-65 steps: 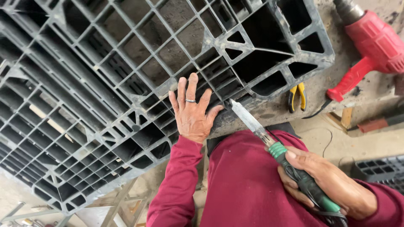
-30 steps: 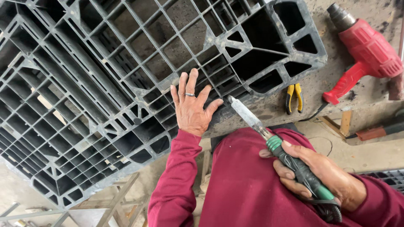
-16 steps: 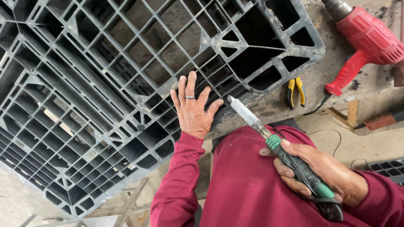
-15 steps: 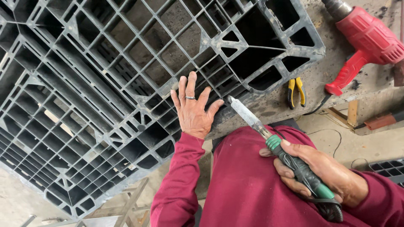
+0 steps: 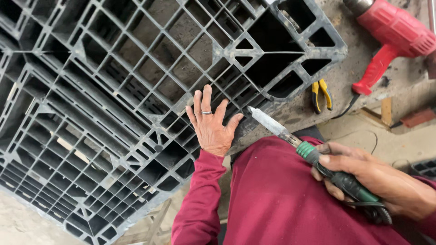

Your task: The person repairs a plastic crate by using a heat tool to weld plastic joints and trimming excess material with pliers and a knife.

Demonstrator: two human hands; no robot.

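A large black plastic pallet [image 5: 104, 104] with a grid of ribs lies across a dirty workbench [image 5: 345, 86]. My left hand [image 5: 211, 127], a ring on one finger, presses flat on the pallet's near edge with fingers spread. My right hand [image 5: 372, 174] grips the green and black handle of a soldering iron [image 5: 290, 138]. Its flat metal blade points up-left, and the tip touches the pallet's edge just right of my left thumb. Both arms wear dark red sleeves.
A red heat gun [image 5: 390, 36] lies at the bench's top right. Yellow-handled pliers [image 5: 321, 93] rest beside the pallet's corner. Another black pallet's corner [image 5: 424, 168] shows at the right edge. Wooden supports [image 5: 154, 222] stand below on the concrete floor.
My right hand and the iron's handle have swung to the right and slightly up, so the blade lies flatter; its tip stays at the pallet's edge. My left hand keeps its place.
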